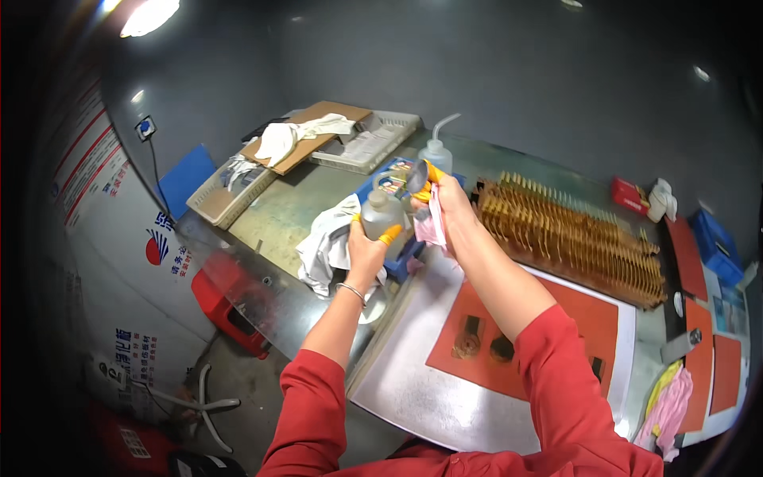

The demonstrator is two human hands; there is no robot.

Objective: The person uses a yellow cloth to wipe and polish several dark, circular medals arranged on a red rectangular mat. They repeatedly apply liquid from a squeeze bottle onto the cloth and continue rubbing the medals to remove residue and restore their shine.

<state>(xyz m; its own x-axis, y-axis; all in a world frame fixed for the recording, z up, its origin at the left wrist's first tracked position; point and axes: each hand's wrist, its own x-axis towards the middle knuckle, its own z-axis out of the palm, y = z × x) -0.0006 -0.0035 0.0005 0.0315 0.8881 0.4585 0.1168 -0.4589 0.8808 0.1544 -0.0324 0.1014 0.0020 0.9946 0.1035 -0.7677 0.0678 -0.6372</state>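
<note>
My left hand (368, 253), with orange finger covers, is wrapped around a squat translucent bottle (384, 208) beside a crumpled white cloth (324, 246). Held in my right hand (450, 200) is a pink cloth (431, 225), just right of the bottle. A dark grey round piece (416, 176) shows at the orange-covered fingertips of that hand; its kind is unclear. Behind it stands a clear squeeze bottle (435, 153) with a bent spout. Part of a blue tray (368, 191) shows behind the bottle, mostly hidden by my hands.
A long rack of thin brownish pieces (568, 234) lies to the right. Before me, an orange-red mat (453, 359) bears several small dark parts. White baskets (381, 155) and a cardboard sheet (338, 119) are at the back left. A red case (230, 298) sits below the table edge.
</note>
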